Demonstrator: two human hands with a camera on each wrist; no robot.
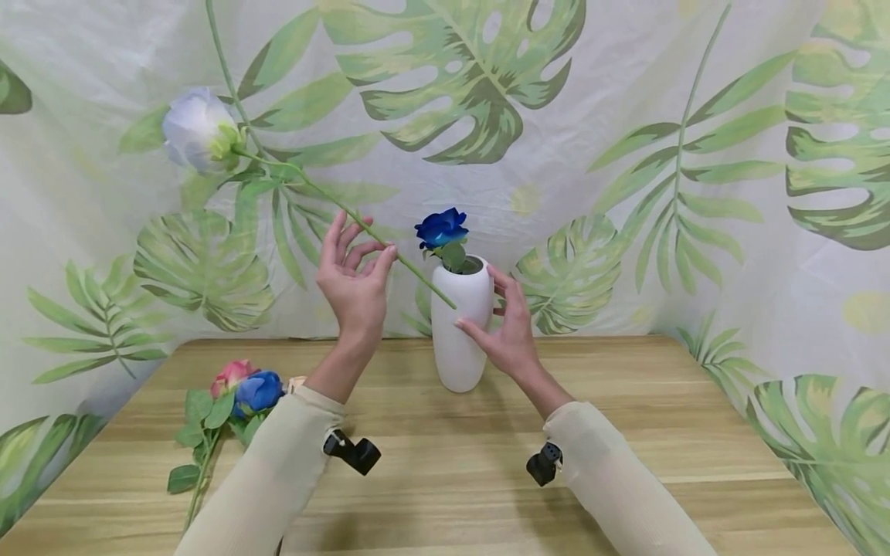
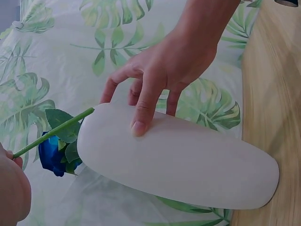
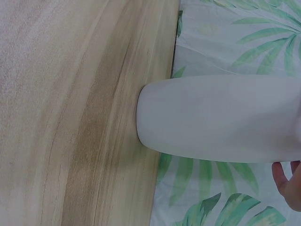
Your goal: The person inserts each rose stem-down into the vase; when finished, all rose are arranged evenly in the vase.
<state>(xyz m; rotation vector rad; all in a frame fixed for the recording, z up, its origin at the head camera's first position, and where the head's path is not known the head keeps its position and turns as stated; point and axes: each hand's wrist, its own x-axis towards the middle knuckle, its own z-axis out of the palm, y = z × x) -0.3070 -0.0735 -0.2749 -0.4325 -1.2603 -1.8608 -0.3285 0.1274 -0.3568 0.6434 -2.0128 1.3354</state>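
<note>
Far edge of the wood surface (image 1: 688,440) running across mid-frame, slightly behind the base of the white vase (image 1: 455,355); leaf-print cloth (image 1: 626,54) directly beyond. Right edge slanting towards lower right of the frame, with a broad stretch of wood between it and the right sleeve (image 1: 619,479). Narrower strip of wood between vase and left sleeve (image 1: 278,479); pink rose (image 1: 232,376) and blue rose (image 1: 259,391) lying at lower left. Left hand (image 1: 356,293) apart from right hand (image 1: 513,332): left pinching the stem of a white rose (image 1: 199,131), right gripping the vase near its rim, thumb in front. Stem slanting from upper left to frame centre, lower end before the vase wall; contact not discernible. White rose: large pale bloom, faint blue tint, thin green stem. Vase: upright, smooth, tapered towards the base. Dark-blue rose (image 1: 442,228) at the mouth, green leaves at the rim.
</note>
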